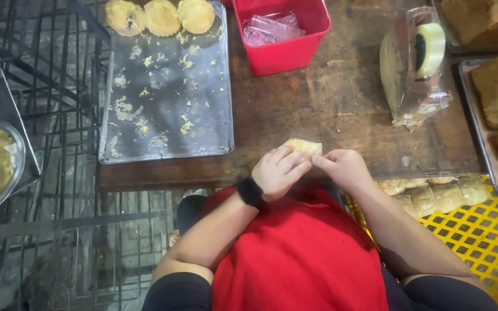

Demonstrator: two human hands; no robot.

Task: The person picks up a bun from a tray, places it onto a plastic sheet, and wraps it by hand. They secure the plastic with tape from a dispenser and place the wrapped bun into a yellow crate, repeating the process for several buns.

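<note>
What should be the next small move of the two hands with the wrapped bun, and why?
Probably set the wrapped bun into the yellow crate. Both the left hand and right hand pinch it at the table edge, and similar bagged buns already lie there.

A worn, dark brown wooden table [341,98] filled the middle of the view, its surface scratched and stained. To its left stood black wire racks [47,69] over a grey, dusty floor [128,259]. The light was even and dim.
</note>
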